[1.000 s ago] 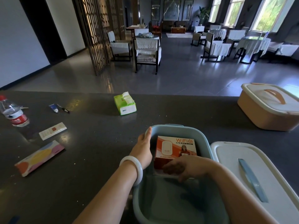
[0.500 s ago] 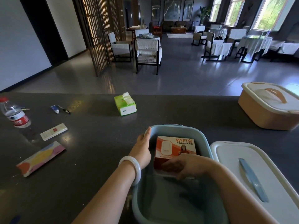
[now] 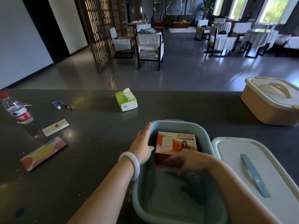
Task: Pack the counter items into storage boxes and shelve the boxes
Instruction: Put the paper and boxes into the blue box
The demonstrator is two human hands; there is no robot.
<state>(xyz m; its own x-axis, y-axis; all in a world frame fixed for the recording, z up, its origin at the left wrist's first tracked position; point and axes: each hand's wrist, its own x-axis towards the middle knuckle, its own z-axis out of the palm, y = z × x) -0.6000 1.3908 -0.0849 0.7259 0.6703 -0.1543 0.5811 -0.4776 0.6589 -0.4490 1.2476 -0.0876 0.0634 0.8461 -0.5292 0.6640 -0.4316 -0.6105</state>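
An open blue storage box stands on the dark counter in front of me. An orange and white WiFi router carton lies inside it at the far end. My right hand is down in the box, fingers curled on the carton's near edge. My left hand, with a white bangle on the wrist, rests flat against the box's left rim beside the carton. The box's white lid with a blue handle lies to the right.
A closed orange storage box stands at the far right. A green tissue pack lies mid-counter. On the left are a water bottle, a small tube and pen, a white flat packet and a colourful flat box.
Both hands and the carton stay almost still inside the blue box; only the view shifts slightly.
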